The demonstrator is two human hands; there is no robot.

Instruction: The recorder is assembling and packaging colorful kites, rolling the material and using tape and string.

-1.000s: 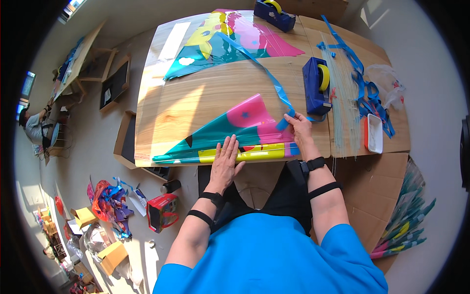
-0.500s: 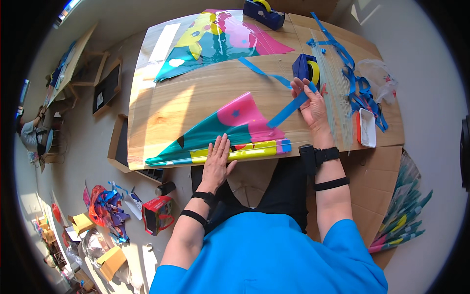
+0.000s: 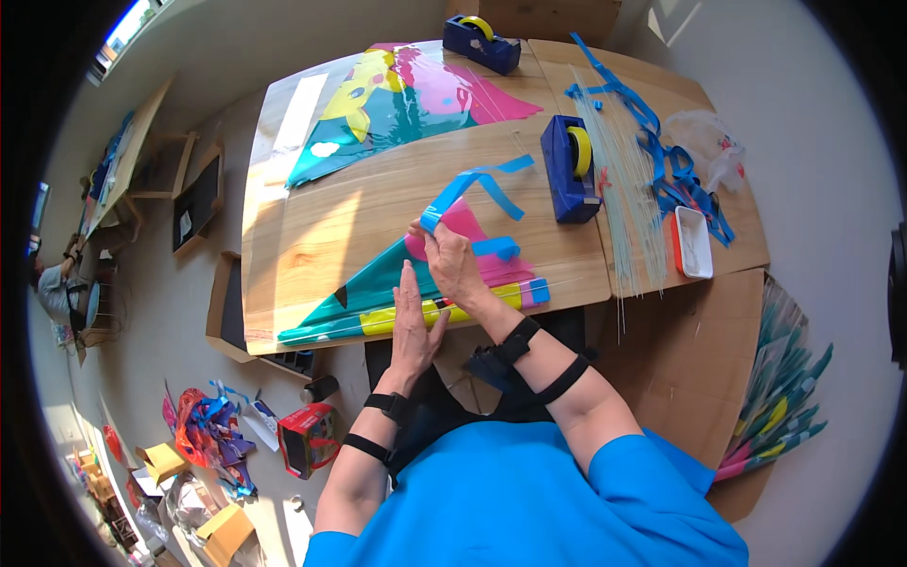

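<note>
A folded plastic kite (image 3: 378, 288) in teal, pink and yellow lies along the near edge of the wooden table (image 3: 321, 217). My left hand (image 3: 414, 321) lies flat on its yellow edge, fingers straight. My right hand (image 3: 452, 260) rests on the pink part and pinches one end of a blue ribbon strip (image 3: 472, 186), which loops up and toward the back right. Two short blue pieces (image 3: 496, 249) sit on the kite to the right of that hand.
A blue tape dispenser (image 3: 569, 168) stands right of the kite, another (image 3: 482, 42) at the far edge. A second kite (image 3: 397, 104) lies spread at the back. Thin rods (image 3: 624, 189), blue ribbons (image 3: 666, 161) and a white tray (image 3: 693, 242) lie right. Scraps litter the floor (image 3: 213, 430).
My right hand has come back from the tape dispenser to the middle of the kite, bringing the blue strip with it. My left hand has stayed pressed on the kite's near edge.
</note>
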